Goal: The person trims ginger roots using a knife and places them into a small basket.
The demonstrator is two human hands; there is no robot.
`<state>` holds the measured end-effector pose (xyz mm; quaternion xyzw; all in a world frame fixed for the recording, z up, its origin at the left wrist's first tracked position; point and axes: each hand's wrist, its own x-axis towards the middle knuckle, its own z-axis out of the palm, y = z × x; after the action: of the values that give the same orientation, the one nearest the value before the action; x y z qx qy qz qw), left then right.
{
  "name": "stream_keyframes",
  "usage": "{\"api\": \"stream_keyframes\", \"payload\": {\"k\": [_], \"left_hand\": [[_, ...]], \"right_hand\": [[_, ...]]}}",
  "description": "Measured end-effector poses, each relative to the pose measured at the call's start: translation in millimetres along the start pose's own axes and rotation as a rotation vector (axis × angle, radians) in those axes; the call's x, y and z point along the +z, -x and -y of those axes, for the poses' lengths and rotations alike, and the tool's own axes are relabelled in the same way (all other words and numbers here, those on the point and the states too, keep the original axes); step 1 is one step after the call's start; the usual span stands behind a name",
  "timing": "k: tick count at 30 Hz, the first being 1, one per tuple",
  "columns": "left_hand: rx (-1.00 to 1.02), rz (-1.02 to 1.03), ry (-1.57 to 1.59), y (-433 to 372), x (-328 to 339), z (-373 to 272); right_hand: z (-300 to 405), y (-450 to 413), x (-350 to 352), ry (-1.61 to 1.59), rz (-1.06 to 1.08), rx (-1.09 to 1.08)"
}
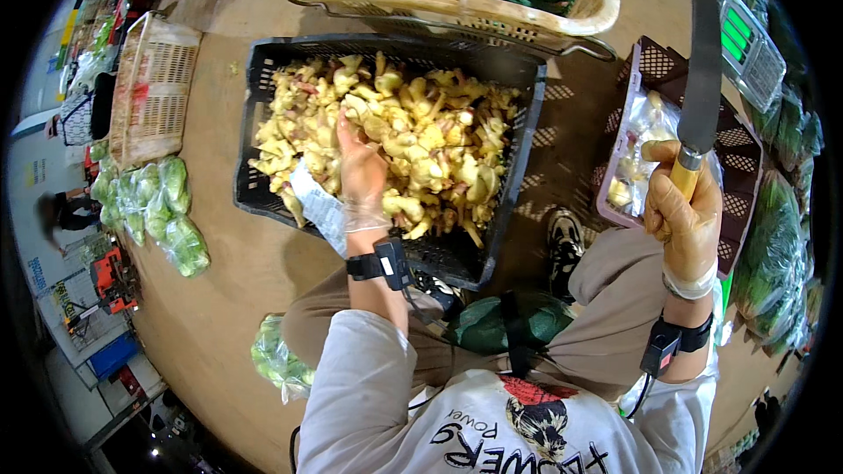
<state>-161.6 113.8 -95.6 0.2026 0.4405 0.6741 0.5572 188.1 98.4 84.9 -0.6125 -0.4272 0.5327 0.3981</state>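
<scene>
A black plastic crate (pixel 520 164) full of pale yellow ginger roots (pixel 428 138) stands on the floor before me. My left hand (pixel 363 168), in a thin clear glove, lies on the ginger in the crate's left half, one finger extended; whether it grips a root cannot be told. A slip of paper with writing (pixel 316 201) lies beside that wrist. My right hand (pixel 688 210), also gloved, is raised at the right, closed around the wooden handle of a wide-bladed knife (pixel 702 72), blade pointing up and away. Beneath it is a purple plastic crate (pixel 619 164) holding bagged ginger (pixel 649 125).
A cream crate (pixel 454 3) with green vegetables stands beyond the black crate. A digital scale (pixel 751 46) and bagged greens (pixel 770 250) are at the right. Bagged green vegetables (pixel 161 204) and a slatted crate (pixel 155 89) sit at the left. Another person (pixel 62 214) is farther left.
</scene>
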Motion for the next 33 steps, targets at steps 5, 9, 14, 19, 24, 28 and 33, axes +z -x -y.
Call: {"api": "stream_keyframes", "payload": {"k": [5,9,14,19,24,28,33], "left_hand": [[-0.203,0.087,0.633,21.0,6.2,-2.0],[-0.297,0.200,0.706,44.0,26.3,-13.3],[-0.275,0.244,0.688,56.1,44.1,-24.5],[-0.242,0.274,0.654,71.6,65.3,-36.6],[-0.179,0.268,0.527,88.3,74.7,-52.0],[-0.094,0.206,0.340,102.9,85.9,-59.8],[0.078,-0.055,-0.030,99.7,100.9,-61.2]], "right_hand": [[6.5,4.0,15.1,-0.020,0.051,0.000],[3.8,5.6,21.8,-0.003,0.066,0.065],[-7.2,9.2,39.9,0.164,0.187,0.033],[-27.4,12.0,56.1,0.346,0.307,-0.110],[-43.3,13.7,68.6,0.334,0.334,-0.218],[-38.5,18.6,66.9,0.320,0.273,-0.211],[-24.4,31.9,52.0,0.227,0.295,-0.114]]}}
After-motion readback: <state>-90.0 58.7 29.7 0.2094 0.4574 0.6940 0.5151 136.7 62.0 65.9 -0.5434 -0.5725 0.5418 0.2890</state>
